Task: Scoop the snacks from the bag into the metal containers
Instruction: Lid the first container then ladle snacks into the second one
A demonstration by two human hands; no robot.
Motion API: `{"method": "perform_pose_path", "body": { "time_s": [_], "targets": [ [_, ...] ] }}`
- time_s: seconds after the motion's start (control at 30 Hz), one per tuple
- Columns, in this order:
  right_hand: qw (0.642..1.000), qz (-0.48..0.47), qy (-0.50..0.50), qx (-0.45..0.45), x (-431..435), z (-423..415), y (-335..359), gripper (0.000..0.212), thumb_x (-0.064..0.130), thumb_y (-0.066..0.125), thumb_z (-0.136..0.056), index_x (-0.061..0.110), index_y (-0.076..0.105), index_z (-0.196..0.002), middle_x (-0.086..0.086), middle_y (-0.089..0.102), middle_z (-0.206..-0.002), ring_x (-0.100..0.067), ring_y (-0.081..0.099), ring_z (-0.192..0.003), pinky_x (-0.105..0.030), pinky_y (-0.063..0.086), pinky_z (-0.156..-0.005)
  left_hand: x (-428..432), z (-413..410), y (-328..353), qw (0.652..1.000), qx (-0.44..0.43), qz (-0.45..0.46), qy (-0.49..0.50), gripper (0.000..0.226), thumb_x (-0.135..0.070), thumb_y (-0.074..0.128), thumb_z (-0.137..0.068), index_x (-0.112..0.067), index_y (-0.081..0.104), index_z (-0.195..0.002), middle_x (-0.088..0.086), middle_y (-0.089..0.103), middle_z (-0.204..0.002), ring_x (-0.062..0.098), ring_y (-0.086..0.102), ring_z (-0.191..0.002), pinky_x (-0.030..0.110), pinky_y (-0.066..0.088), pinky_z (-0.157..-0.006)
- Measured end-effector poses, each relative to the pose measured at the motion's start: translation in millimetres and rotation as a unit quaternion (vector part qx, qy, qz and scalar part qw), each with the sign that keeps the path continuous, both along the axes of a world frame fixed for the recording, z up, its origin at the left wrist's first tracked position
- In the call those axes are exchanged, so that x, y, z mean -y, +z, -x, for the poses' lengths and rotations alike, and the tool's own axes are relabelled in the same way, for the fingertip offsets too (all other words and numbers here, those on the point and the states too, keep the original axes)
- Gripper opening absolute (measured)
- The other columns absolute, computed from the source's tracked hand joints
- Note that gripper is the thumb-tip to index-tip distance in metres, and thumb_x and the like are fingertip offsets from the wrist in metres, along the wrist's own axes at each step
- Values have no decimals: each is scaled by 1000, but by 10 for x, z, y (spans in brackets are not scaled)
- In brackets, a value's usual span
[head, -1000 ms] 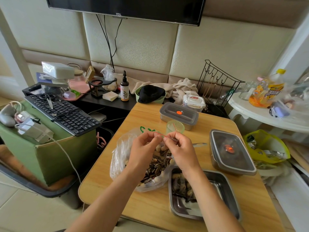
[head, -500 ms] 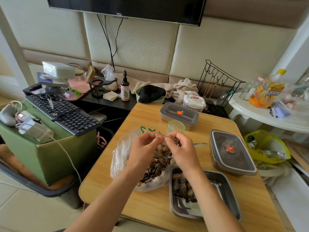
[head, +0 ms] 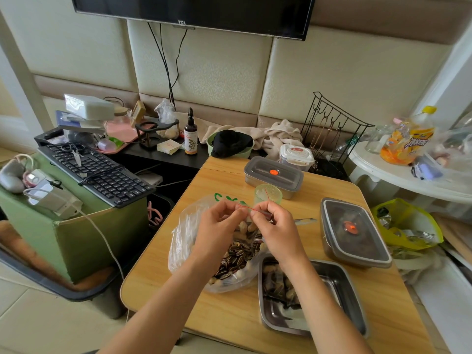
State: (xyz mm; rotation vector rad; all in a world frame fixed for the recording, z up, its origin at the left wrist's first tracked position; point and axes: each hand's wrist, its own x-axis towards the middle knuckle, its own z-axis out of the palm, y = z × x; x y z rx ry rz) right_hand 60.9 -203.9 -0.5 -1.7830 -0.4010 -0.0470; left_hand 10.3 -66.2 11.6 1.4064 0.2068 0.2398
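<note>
A clear plastic bag (head: 184, 236) of sunflower seeds and peanuts lies on the wooden table (head: 158, 290). Above its mouth my left hand (head: 217, 226) and my right hand (head: 275, 228) each pinch an end of a thin red string (head: 249, 207). An open metal container (head: 342, 290) at the near right holds some snacks, partly hidden by my right forearm. Two lidded metal containers stand beyond: one (head: 273, 175) at the far side, one (head: 355, 231) at the right. A metal spoon handle (head: 305, 221) pokes out past my right hand.
A small green cup (head: 268, 194) stands just behind my hands. A keyboard (head: 94, 172) sits on a green box at left. A black shelf with a brown bottle (head: 190, 135) lies behind the table. A yellow bag (head: 408, 223) and a white side table (head: 398, 172) are to the right.
Both hands stay over the bag's mouth, fingers working the red string; the string now shows as a short stretch between the two hands. Nothing else has moved.
</note>
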Motion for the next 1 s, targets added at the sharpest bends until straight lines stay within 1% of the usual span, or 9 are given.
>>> {"method": "perform_pose_path", "body": {
  "time_s": [0.13,0.2,0.3,0.43,0.5,0.63,0.73,0.83,1.0],
  "targets": [
    [1000,14,-2,2,10,-16,-1,14,36,68,-92,24,69,-84,6,71,-82,-14,67,-84,-37,56,-78,4,-10,-17,1000,-1,-13,5,17,-16,70,-97,1,71,-99,21,75,-90,20,71,-74,23,59,-61],
    [1000,16,-10,8,19,-29,-9,14,27,70,-96,23,69,-83,8,70,-80,-12,66,-81,-35,55,-75,6,-20,-29,1000,-4,-16,0,16,-19,69,-98,-3,73,-99,18,76,-92,25,73,-80,23,60,-66],
    [1000,19,-15,13,33,-41,-15,14,23,69,-97,22,68,-83,8,69,-79,-11,64,-79,-30,53,-73,1,-30,-34,1000,-8,-9,-2,17,-21,66,-99,-6,75,-100,14,77,-94,31,74,-89,28,60,-75],
    [1000,21,-1,12,36,-32,-13,12,22,68,-97,19,68,-85,9,68,-79,-9,64,-80,-29,53,-75,-21,-27,-35,1000,-11,-4,5,16,-21,67,-99,-6,73,-99,13,78,-92,24,72,-83,29,60,-74],
    [1000,19,3,2,31,-25,-8,11,26,67,-96,20,68,-87,8,69,-82,-10,65,-82,-30,54,-77,-29,-19,-26,1000,-10,0,2,16,-20,67,-99,-5,72,-99,14,77,-91,22,72,-81,32,60,-71],
    [1000,19,15,-4,14,-9,3,14,34,68,-95,21,70,-89,4,72,-85,-12,68,-85,-34,56,-77,-15,8,3,1000,2,-15,1,14,-14,66,-99,-1,71,-98,7,77,-81,13,72,-72,23,59,-60],
    [999,39,2,19,3,-2,6,13,26,70,-98,20,71,-87,6,71,-81,-9,65,-78,-37,56,-73,0,-3,-11,999,4,-41,12,14,-14,66,-99,-2,72,-97,10,76,-82,19,74,-73,27,62,-63],
    [998,51,-5,34,-4,7,18,14,26,70,-98,20,70,-86,6,70,-80,-11,64,-76,-38,57,-70,6,-16,-32,999,3,-48,1,16,-17,66,-99,-1,72,-98,18,75,-88,23,74,-77,30,62,-69],
    [998,53,-4,40,5,3,36,10,23,69,-98,21,72,-89,6,73,-83,-11,68,-80,-41,60,-74,-26,1,-10,1000,2,-26,-10,18,-19,67,-99,-2,73,-98,12,77,-85,17,74,-74,22,60,-64]
  ]
}}
